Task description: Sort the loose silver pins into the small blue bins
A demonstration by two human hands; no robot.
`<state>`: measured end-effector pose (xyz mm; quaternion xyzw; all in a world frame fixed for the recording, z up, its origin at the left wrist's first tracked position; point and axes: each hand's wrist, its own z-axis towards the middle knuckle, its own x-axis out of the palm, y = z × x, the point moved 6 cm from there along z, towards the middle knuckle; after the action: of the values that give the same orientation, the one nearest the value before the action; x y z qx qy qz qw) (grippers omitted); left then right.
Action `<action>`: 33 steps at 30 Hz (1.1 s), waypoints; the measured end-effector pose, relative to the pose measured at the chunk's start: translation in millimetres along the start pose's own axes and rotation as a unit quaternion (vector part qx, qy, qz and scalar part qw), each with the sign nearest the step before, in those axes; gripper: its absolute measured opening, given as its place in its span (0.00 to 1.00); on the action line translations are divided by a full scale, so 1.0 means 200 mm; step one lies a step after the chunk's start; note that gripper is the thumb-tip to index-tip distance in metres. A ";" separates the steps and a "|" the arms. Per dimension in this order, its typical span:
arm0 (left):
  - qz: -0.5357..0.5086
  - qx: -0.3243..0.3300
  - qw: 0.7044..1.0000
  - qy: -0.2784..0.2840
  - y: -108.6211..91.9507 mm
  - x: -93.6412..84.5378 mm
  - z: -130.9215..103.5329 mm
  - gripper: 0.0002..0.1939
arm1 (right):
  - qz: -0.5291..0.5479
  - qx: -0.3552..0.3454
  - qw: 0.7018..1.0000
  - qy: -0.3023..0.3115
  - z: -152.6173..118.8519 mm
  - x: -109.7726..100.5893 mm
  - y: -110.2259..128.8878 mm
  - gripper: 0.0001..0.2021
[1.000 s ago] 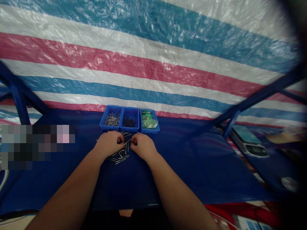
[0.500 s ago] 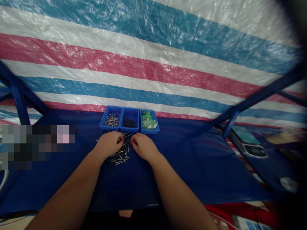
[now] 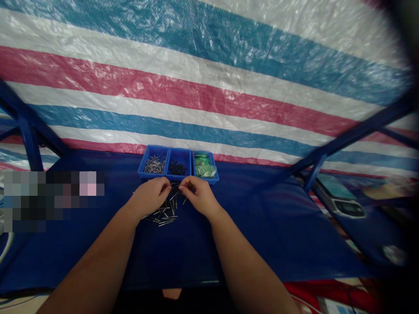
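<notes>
Both hands meet over a loose pile of thin metal pins (image 3: pixel 166 213) on the blue tabletop. My left hand (image 3: pixel 151 196) has its thumb and fingers pinched together at the pile's upper left; what it grips is too small to make out. Facing it from the right, my right hand (image 3: pixel 199 195) is also pinched, its fingertips a short gap from the left ones. Slender pins show between and below the fingertips, but I cannot tell whether either hand holds one. Just beyond stand a blue bin of silver pins (image 3: pixel 155 165) and a blue bin of small black parts (image 3: pixel 177 167).
A third blue bin (image 3: pixel 209 179) holds green and clear plastic packets. Blue metal frame bars (image 3: pixel 316 172) rise at both sides, before a striped tarp (image 3: pixel 209 96). A digital scale (image 3: pixel 348 208) sits on another surface at right. A blurred-out patch covers the left side.
My right hand has shifted slightly up and its fingertips have come closer to the left hand's. The left hand's fingers have drawn tighter together. The view has moved a little.
</notes>
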<state>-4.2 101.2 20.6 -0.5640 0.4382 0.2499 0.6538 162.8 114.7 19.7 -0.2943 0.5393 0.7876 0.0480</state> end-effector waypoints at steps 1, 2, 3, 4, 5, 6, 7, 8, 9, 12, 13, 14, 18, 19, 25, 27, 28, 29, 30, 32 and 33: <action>-0.002 0.007 1.000 0.003 0.00 0.00 0.00 0.13 | 0.027 0.006 0.999 -0.031 0.02 -0.01 -0.02 0.07; -0.004 0.014 1.000 0.008 0.00 0.01 0.00 0.13 | 0.055 0.016 0.996 -0.068 0.03 -0.01 -0.04 0.07; -0.005 0.019 1.000 0.012 0.00 0.01 0.00 0.13 | 0.077 0.026 0.992 -0.099 0.04 -0.02 -0.06 0.08; -0.007 0.024 1.000 0.015 0.00 0.01 0.00 0.13 | 0.091 0.031 0.987 -0.128 0.05 -0.02 -0.07 0.10; -0.009 0.025 0.999 0.017 0.00 0.01 0.00 0.13 | 0.095 0.030 0.984 -0.145 0.06 -0.02 -0.08 0.12; -0.012 0.024 1.000 0.016 0.00 0.01 -0.01 0.12 | 0.091 0.025 0.984 -0.153 0.06 -0.01 -0.08 0.13; -0.014 0.020 1.000 0.014 0.00 0.00 -0.01 0.12 | 0.081 0.017 0.984 -0.156 0.05 -0.01 -0.07 0.12; -0.015 0.016 1.000 0.012 0.01 0.00 -0.01 0.12 | 0.065 0.007 0.986 -0.152 0.04 -0.01 -0.06 0.11; -0.015 0.011 1.000 0.011 0.01 0.00 -0.01 0.12 | 0.045 -0.003 0.988 -0.146 0.03 -0.01 -0.05 0.09; -0.011 -0.007 1.000 0.014 0.03 0.00 0.00 0.11 | -0.024 -0.021 0.992 -0.120 0.00 -0.02 0.00 0.05; -0.010 -0.013 1.000 0.015 0.03 0.00 0.00 0.10 | -0.047 -0.023 0.993 -0.108 0.00 -0.03 0.00 0.05; -0.009 -0.018 1.000 0.016 0.04 0.00 0.00 0.10 | -0.070 -0.022 0.993 -0.089 -0.01 -0.02 0.01 0.05; -0.001 -0.031 0.999 0.019 0.06 0.01 0.01 0.10 | -0.192 0.012 0.981 0.020 0.00 0.05 -0.01 0.08; 0.003 -0.031 0.999 0.021 0.06 0.02 0.01 0.11 | -0.223 0.025 0.974 0.041 0.00 0.06 -0.02 0.10; 0.050 -0.022 0.998 0.030 0.05 0.04 0.02 0.16 | -0.295 0.059 0.950 0.087 0.01 0.12 -0.02 0.12; 0.063 -0.022 0.997 0.032 0.05 0.04 0.02 0.17 | -0.293 0.055 0.950 0.093 0.01 0.12 -0.01 0.12; 0.067 -0.022 0.997 0.031 0.04 0.05 0.02 0.18 | -0.290 0.052 0.951 0.096 0.01 0.12 0.00 0.13; 0.070 -0.021 0.997 0.029 0.04 0.05 0.01 0.18 | -0.287 0.050 0.952 0.099 0.01 0.12 0.00 0.13; 0.072 -0.020 0.997 0.026 0.04 0.05 0.01 0.19 | -0.284 0.049 0.952 0.101 0.01 0.12 0.00 0.13; 0.072 -0.016 0.997 0.021 0.03 0.05 0.01 0.19 | -0.282 0.051 0.953 0.102 0.01 0.13 0.00 0.11; 0.072 -0.015 0.997 0.020 0.03 0.05 0.01 0.19 | -0.282 0.052 0.953 0.101 0.01 0.13 0.00 0.10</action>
<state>-3.2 102.8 8.5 -0.5456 0.4867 0.2915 0.6168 141.2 110.4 6.2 -0.5095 0.4766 0.6790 0.2286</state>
